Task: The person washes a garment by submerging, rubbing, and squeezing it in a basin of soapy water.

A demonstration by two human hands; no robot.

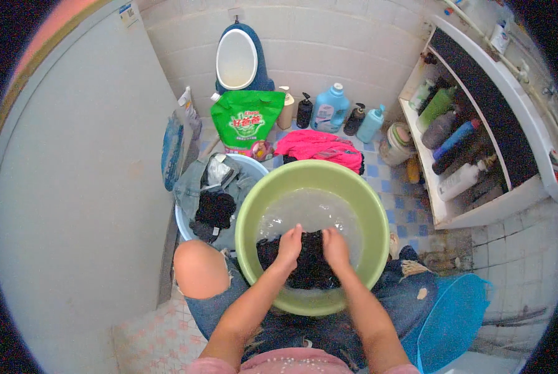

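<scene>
Between my knees stands a light green plastic basin (246,205) of cloudy, sudsy water (316,205). A wet black garment (311,262) lies partly in the water, its upper edge stretched between my two hands. My left hand (289,248) grips that edge on one side, thumb on top. On the other side my right hand (335,248) pinches the same cloth. Folds of the garment hang below my hands and spread leftward in the basin. Its lower part is under water and hard to make out.
To the left, a light blue basin (260,169) holds grey and black clothes (215,208). Bright pink cloth (321,147) lies behind the green basin. A green detergent pouch (246,117) and several bottles (330,110) line the wall. A shelf cabinet (484,205) and a blue tub (456,318) stand right.
</scene>
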